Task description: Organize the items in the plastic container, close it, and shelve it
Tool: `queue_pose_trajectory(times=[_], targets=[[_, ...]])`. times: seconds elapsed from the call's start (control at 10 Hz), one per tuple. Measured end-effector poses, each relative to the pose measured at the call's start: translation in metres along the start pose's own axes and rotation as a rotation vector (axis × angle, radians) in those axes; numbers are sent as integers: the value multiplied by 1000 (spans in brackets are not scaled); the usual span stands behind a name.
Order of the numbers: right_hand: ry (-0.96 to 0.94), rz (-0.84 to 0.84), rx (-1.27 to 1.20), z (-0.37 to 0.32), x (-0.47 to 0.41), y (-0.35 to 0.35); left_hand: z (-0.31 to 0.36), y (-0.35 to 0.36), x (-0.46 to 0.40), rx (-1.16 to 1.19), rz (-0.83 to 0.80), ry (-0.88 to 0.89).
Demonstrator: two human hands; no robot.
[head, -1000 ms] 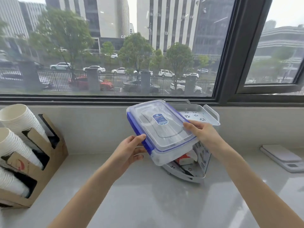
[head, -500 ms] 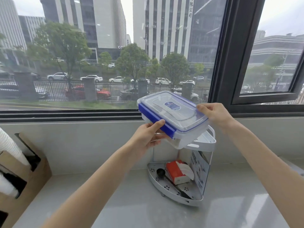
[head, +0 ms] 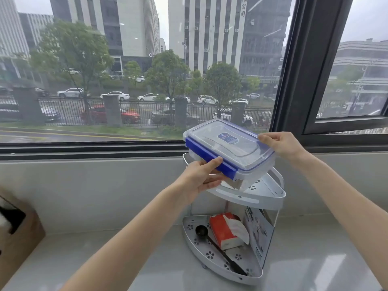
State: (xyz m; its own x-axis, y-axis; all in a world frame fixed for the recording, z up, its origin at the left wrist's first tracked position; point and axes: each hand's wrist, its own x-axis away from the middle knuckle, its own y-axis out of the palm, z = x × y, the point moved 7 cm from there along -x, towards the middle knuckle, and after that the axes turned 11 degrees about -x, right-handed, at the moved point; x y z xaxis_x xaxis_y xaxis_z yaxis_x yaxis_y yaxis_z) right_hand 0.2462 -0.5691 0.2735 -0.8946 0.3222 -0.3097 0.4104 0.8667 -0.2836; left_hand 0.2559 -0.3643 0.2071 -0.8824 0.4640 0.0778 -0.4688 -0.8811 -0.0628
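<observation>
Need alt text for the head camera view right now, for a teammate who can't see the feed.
Two bare hands, left hand and right hand, hold a closed clear plastic container with a blue-edged lid just above the top tier of a white two-tier corner shelf on a grey counter by a window. The lower tier holds a red tissue pack and a black scoop.

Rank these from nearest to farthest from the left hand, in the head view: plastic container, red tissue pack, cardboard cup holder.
From the left hand:
1. Plastic container, in its grip, above the rack's top tier.
2. Red tissue pack, below it on the rack's bottom tier.
3. Cardboard cup holder, far off at the left edge.
</observation>
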Motion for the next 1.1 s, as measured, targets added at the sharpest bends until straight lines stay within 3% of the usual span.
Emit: queue_pose_trajectory(times=[0.5,1.1], targets=[[80,-10,2,40,-17,7,-24,9,-17,-31,-26,-53],[33,66,314,32,-11,11,-24,4,-10,-77,-40,-88]])
